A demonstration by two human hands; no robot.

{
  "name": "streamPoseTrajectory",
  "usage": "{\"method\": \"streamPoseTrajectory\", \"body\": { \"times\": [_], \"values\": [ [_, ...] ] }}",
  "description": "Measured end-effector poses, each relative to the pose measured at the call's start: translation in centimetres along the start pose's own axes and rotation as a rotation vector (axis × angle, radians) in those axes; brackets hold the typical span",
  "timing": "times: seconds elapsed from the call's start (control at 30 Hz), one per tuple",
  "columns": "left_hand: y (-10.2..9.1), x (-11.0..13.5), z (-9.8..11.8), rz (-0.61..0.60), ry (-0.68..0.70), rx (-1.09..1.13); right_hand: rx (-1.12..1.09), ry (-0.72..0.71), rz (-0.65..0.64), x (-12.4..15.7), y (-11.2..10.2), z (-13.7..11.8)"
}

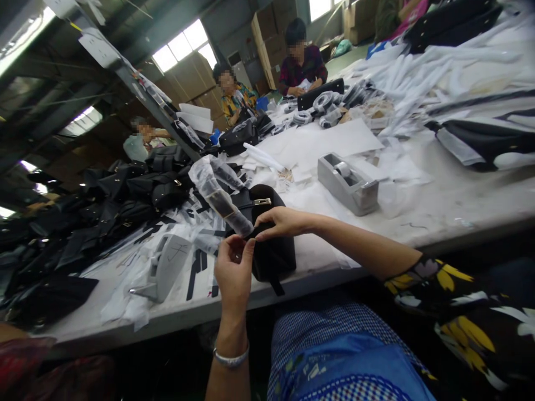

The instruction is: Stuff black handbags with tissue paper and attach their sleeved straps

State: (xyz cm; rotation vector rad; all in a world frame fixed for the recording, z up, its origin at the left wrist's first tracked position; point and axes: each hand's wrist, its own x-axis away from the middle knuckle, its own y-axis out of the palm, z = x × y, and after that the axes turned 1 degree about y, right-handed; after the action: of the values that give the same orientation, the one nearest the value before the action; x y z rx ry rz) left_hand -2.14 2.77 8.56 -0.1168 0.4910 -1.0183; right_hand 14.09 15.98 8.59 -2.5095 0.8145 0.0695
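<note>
A small black handbag point(267, 234) with a gold clasp stands at the near edge of the white table point(438, 206). A black strap in a clear plastic sleeve point(219, 195) sticks up and to the left from it. My left hand point(234, 273) pinches the lower end of that wrapped strap with fingers closed. My right hand point(282, 221) rests on the bag's top, its fingers pressed together on the same end of the strap.
A grey tape dispenser point(349, 184) sits right of the bag, another point(165, 270) lies at the left. Several black bags point(121, 200) are piled at the left, white paper and wrapped straps point(418, 72) at the far right. Three people sit along the far side.
</note>
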Motion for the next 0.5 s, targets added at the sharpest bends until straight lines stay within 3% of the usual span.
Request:
{"method": "streamPoseTrajectory", "body": {
  "times": [0.27, 0.5],
  "values": [
    [0.0, 1.0, -0.8, -0.083, -0.27, 0.239, -0.18, 0.067, 0.084, -0.4, 0.7, 1.0],
    [0.1, 1.6, 0.7, -0.222, -0.455, 0.383, -0.243, 0.124, 0.097, -0.6, 0.9, 1.4]
  ]
}}
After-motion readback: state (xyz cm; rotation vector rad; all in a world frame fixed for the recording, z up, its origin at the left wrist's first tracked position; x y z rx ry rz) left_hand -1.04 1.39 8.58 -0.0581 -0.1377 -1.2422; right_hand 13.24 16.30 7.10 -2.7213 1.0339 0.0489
